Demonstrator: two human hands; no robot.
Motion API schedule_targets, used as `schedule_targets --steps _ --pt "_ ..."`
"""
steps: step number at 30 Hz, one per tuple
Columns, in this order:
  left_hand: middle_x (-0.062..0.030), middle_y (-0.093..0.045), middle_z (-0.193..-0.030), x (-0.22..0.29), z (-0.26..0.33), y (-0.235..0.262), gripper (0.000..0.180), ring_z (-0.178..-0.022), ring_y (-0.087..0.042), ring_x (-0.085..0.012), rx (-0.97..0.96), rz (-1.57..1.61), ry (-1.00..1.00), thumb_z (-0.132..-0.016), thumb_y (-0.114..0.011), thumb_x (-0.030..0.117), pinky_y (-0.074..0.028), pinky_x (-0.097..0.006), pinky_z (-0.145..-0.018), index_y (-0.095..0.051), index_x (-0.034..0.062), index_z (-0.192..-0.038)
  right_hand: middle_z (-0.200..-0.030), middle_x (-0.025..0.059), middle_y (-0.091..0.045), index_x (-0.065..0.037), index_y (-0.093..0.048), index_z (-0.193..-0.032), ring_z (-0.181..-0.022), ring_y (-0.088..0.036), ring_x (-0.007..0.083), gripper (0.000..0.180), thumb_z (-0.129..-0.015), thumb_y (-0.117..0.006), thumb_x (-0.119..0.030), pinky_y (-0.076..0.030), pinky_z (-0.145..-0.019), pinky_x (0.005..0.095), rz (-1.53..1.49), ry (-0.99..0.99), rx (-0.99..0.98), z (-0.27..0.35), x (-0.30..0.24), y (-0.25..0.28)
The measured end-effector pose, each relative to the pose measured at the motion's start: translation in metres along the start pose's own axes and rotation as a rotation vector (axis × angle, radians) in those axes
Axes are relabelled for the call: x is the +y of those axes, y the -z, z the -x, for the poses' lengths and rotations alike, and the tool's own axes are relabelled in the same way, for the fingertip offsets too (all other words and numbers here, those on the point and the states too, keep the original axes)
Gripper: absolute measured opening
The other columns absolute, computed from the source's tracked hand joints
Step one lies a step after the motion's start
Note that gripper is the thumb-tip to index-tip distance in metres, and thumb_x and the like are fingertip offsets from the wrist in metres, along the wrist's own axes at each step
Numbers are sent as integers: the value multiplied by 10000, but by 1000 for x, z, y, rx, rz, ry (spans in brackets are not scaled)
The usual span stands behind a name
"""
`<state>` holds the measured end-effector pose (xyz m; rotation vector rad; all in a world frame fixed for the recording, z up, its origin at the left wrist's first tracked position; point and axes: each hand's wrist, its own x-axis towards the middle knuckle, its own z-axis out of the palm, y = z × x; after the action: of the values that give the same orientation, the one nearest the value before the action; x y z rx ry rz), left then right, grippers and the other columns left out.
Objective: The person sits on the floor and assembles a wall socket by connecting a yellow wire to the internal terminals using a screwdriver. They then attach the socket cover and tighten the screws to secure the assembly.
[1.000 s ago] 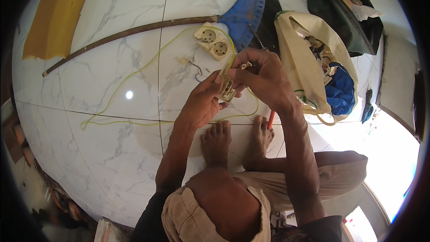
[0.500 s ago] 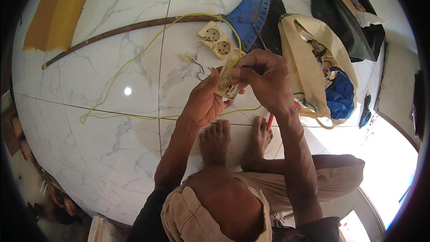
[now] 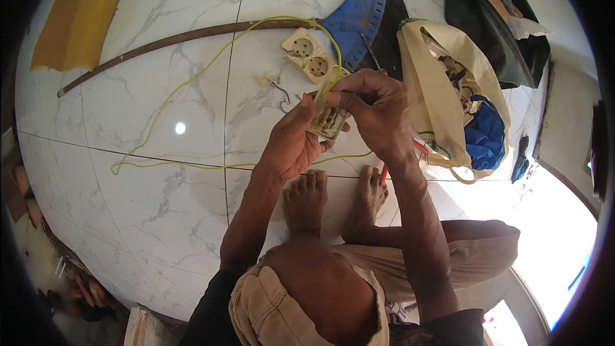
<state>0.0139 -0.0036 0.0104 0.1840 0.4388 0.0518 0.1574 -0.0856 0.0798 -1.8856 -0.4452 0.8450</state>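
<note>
Your left hand [image 3: 293, 141] has its fingers gripping the open socket casing [image 3: 328, 122], thumb along its left edge and fingertips showing past its right side. Your right hand [image 3: 383, 112] meets the casing's upper right, thumb and forefinger bent together over it, right where the yellow-green wire [image 3: 168, 99] comes in; you can't tell from here what is pinched between them. To your right, the cream bag [image 3: 419, 90] stands open with a blue cloth [image 3: 485, 134] and jumbled small items inside; beyond it, the dark bag [image 3: 496, 45] holds brown and clear pieces. Under you is a marbled tile floor [image 3: 160, 218]. Across it, left to right, lie a yellow sheet [image 3: 80, 16], the looping wire, a twin-outlet socket face [image 3: 309, 56] and the blue head of a broom [image 3: 354, 13].
</note>
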Motion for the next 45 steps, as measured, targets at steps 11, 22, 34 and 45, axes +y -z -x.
schedule_targets --steps 11,22,34,45 --pt "-96 -585 -1302 1 2 -10 486 -1120 -611 -190 61 -107 -67 -1016 -593 118 -458 -367 -978 -417 52 -1465 -958 74 -734 -66 -807 -931 -689 -631 147 127 -813 -765 -52 -521 -670 309 267 246 73 3 -1 -2" --pt "-89 -591 -1294 5 2 -8 505 -1119 -599 -189 -6 -173 -86 -1033 -602 153 -447 -364 -1003 -414 38 -1487 -1241 99 -628 -70 -798 -919 -731 -674 192 174 -806 -717 34 -543 -687 339 422 494 40 -10 2 9" --pt "-133 -624 -1224 2 2 -15 480 -1069 -636 -222 51 -293 -197 -1079 -534 238 -492 -375 -988 -431 -19 -1471 -1166 127 -661 -14 -791 -975 -758 -716 202 175 -858 -675 45 -550 -647 323 303 479 -74 -14 7 10" --pt "-104 -640 -1185 -2 3 -17 396 -1000 -639 -170 87 -305 -259 -1080 -543 236 -514 -331 -904 -503 -3 -1393 -1130 94 -698 -51 -808 -1011 -815 -718 185 209 -848 -718 43 -561 -714 314 337 411 -131 -17 0 10"
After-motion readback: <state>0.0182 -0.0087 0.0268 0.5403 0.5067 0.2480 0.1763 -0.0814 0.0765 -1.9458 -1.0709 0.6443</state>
